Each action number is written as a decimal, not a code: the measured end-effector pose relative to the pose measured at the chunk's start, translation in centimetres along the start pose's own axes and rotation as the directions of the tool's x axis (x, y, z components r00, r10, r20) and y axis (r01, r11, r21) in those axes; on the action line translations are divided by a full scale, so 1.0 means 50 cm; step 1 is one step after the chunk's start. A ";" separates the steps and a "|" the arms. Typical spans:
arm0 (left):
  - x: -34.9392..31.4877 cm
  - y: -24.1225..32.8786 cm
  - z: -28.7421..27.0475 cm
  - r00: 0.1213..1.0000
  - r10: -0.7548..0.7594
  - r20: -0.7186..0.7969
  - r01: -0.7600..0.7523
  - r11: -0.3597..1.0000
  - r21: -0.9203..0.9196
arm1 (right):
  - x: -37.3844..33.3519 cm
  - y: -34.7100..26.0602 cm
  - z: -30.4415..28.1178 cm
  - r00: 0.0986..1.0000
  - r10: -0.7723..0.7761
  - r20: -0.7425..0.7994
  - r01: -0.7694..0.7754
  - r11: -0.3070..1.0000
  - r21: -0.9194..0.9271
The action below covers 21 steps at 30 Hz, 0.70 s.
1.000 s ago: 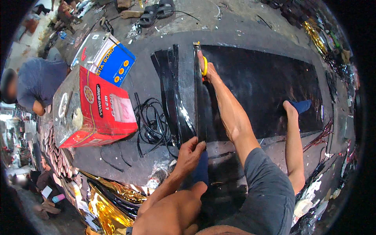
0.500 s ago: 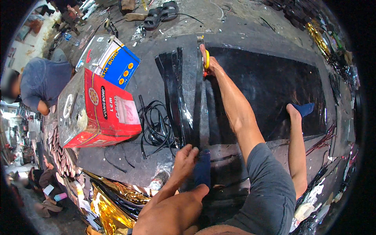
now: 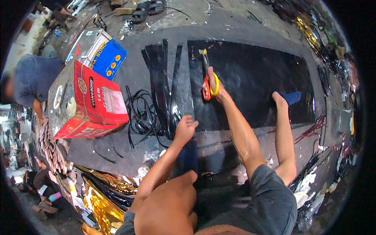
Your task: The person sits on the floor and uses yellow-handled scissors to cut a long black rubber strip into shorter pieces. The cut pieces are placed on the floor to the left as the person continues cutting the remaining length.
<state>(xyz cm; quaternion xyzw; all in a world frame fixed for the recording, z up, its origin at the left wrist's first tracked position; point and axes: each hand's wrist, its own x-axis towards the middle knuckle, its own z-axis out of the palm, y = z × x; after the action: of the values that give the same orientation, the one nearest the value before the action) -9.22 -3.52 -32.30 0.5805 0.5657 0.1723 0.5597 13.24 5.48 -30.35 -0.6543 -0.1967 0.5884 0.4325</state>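
Observation:
My right hand [image 3: 220,92] is closed round the red and yellow handles of a pair of scissors [image 3: 206,62]. The blades point to the far side, above the left part of a black sheet [image 3: 250,82] spread on the floor. My left hand [image 3: 185,128] is low beside the sheet's near left corner, with its fingers curled together. What those fingers hold, if anything, is hidden. Long black strips [image 3: 156,86] lie to its left, and one separate narrow strip [image 3: 176,66] runs between them and the sheet.
Left of the strips are a tangle of thin black cord [image 3: 141,113], a red tin [image 3: 98,100] and a blue and white tin [image 3: 107,58]. Another person [image 3: 37,78] bends at the far left. My socked foot [image 3: 291,97] rests on the sheet. Gold foil [image 3: 102,199] lies at lower left; sandals [image 3: 147,11] lie at the back.
My right hand and the scissors have come nearer, away from the sheet's far edge. My left hand has moved slightly farther forward. A narrow strip now lies apart from the sheet, with a gap between them.

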 end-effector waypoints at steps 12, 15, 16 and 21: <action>0.080 -0.043 0.090 0.979 -0.108 -0.175 0.142 0.970 0.197 | -0.430 0.275 -0.041 0.982 0.171 0.082 -0.185 0.956 0.227; 0.088 -0.051 0.085 0.988 -0.052 -0.143 0.092 0.954 0.286 | -0.509 0.296 -0.029 0.950 0.302 0.085 -0.311 0.937 0.157; 0.097 -0.041 0.076 0.993 -0.086 -0.086 0.104 0.967 0.234 | -0.529 0.302 -0.022 0.936 0.337 0.097 -0.347 0.931 0.114; 0.082 -0.002 0.055 0.973 -0.185 0.135 0.195 0.979 -0.065 | -0.612 0.342 -0.007 0.858 0.446 0.254 -0.478 0.874 0.080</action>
<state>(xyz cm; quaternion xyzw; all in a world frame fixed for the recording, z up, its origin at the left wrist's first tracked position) -5.72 -1.31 -35.02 0.5113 0.5743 0.1020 0.6311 2.24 -27.45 -25.66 -0.5784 -0.0400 0.7585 0.2977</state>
